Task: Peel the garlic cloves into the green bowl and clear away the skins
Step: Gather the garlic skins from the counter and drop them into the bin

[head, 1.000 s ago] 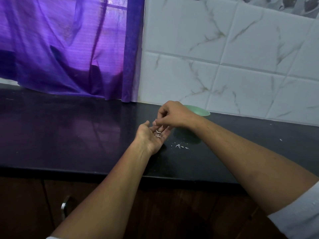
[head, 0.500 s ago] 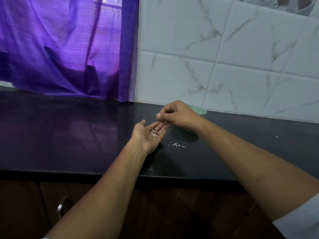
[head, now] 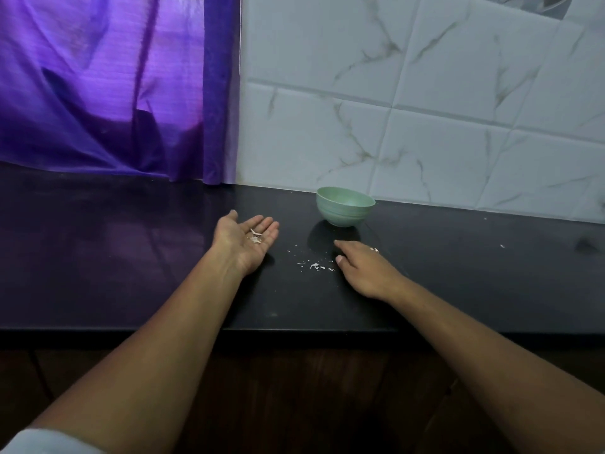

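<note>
The green bowl (head: 344, 208) stands near the tiled wall; its inside is hidden from here. My left hand (head: 244, 245) lies palm up on the black counter (head: 131, 257), fingers straight, with a small pile of garlic skins (head: 255, 236) on the palm. Loose skin flakes (head: 316, 266) are scattered on the counter between my hands. My right hand (head: 363, 270) is palm down in front of the bowl, fingers reaching onto the counter by the flakes. A white skin piece (head: 374, 249) shows at its far fingers.
A purple curtain (head: 108, 86) hangs at the back left down to the counter. White marble tiles (head: 425, 109) form the back wall. A stray white speck (head: 502, 246) lies far right. The counter's front edge runs above dark wooden cabinets (head: 311, 404).
My right hand left the left palm, where it was pinching at skins, and came down onto the counter in front of the bowl. The bowl is now uncovered.
</note>
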### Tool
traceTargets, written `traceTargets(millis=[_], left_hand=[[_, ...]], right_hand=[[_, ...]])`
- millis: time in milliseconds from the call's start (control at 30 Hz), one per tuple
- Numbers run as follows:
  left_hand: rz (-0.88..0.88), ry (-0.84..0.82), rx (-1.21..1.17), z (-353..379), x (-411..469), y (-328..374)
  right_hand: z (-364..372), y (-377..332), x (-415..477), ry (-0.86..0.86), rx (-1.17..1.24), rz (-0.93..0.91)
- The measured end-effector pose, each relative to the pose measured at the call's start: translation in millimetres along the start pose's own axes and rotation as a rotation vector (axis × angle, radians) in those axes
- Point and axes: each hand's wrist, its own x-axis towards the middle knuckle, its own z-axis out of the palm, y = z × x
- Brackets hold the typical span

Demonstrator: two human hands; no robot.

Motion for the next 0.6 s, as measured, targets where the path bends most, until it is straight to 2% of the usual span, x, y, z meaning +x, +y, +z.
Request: traceTargets(millis=[200,367,600], left_hand=[[0.015,-0.003,-0.009,-1,-3,1],[0.034,0.000,-0.011,-1,-4,2],[0.037,-0.007,-0.009,-1,-6,3]], right_hand=[[15,-38,32,0.017,-0.023,-0.010],[8,-44,48,0.020,0.289,-0.123],[8,-40,33,-0.039,0.247,-0.352]])
